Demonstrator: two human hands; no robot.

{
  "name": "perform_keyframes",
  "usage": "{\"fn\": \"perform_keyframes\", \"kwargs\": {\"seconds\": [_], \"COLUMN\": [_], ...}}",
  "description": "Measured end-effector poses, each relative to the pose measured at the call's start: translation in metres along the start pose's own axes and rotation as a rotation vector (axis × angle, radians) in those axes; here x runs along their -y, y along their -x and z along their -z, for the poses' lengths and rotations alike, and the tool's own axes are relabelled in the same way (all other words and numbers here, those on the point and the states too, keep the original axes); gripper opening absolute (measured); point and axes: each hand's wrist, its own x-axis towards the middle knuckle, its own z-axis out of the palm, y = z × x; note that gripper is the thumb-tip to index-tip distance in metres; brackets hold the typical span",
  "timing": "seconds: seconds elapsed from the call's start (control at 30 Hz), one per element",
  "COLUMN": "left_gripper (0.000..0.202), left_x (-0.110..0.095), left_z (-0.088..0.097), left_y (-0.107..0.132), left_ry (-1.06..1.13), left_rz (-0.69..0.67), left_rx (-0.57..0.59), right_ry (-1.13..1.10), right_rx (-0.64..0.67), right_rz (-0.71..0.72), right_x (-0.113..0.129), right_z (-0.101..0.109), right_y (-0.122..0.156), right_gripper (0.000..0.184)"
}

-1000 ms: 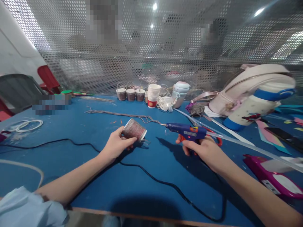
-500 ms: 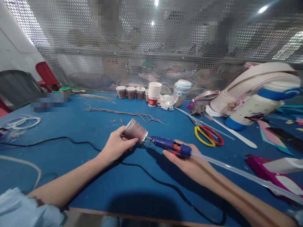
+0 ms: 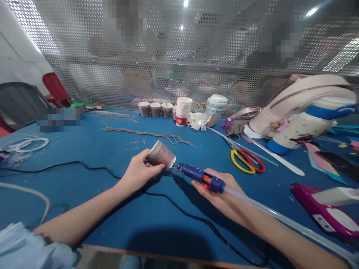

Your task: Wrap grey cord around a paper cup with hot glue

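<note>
Cord-wrapped cup (image 3: 161,154) tilted at the tip of a blue glue gun (image 3: 200,177)

The left hand (image 3: 141,170) pinches the cup just above the blue surface (image 3: 98,209), thumb along its near side. Its white-edged end faces the gun's nozzle, which points at that edge; whether they touch is hard to tell. The right hand (image 3: 217,192) is curled around the gun's handle, largely hidden beneath the body. A clear glue stick (image 3: 260,206) runs out behind. Beyond the cup lies a bundle of grey cords (image 3: 151,133); farther back stands a stack of paper cups (image 3: 183,106). Red-and-yellow scissors (image 3: 248,163) lie right of the gun.
</note>
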Motion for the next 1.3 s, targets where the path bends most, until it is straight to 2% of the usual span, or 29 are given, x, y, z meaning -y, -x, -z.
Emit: {"fn": "perform_keyframes", "kwargs": {"seconds": [0.17,0.3,0.5,0.7,0.87,1.1,1.3], "left_gripper": [0.025,0.025,0.025,0.026,0.026,0.027,0.027], "left_x": [-0.0001,0.0002,-0.0012,0.0003,0.0015,0.0020,0.0023], "left_z": [0.0004,0.0003,0.0000,-0.0004,-0.0003,-0.0003,0.0008], "left_y": [0.0002,0.0002,0.0004,0.0005,0.0000,-0.0008,-0.0005], "left_ry": [0.003,-0.009,0.008,0.018,0.007,0.051,0.057], "left_rz": [0.009,-0.002,0.002,0.001,0.002,0.005,-0.009], "left_rx": [0.012,0.005,0.006,0.006,0.008,0.031,0.040], "right_ry": [0.003,0.019,-0.031,-0.005,-0.025,-0.001,-0.046], "right_rx": [0.015,-0.015,0.038,0.026,0.042,-0.034,0.021], "right_rz": [0.070,0.041,0.091,0.005,0.082,-0.012,-0.065], "right_x": [0.0019,0.0029,-0.0009,0.0017,0.0025,-0.0001,0.0000], "right_z": [-0.0021,-0.0005,-0.0033,-0.0014,-0.0028,0.0030,0.0025], "right_y": [0.0029,0.0031,0.0042,0.0046,0.0056,0.0017,0.0048], "right_gripper": [0.023,0.024,0.027,0.024,0.027,0.026,0.027]}}
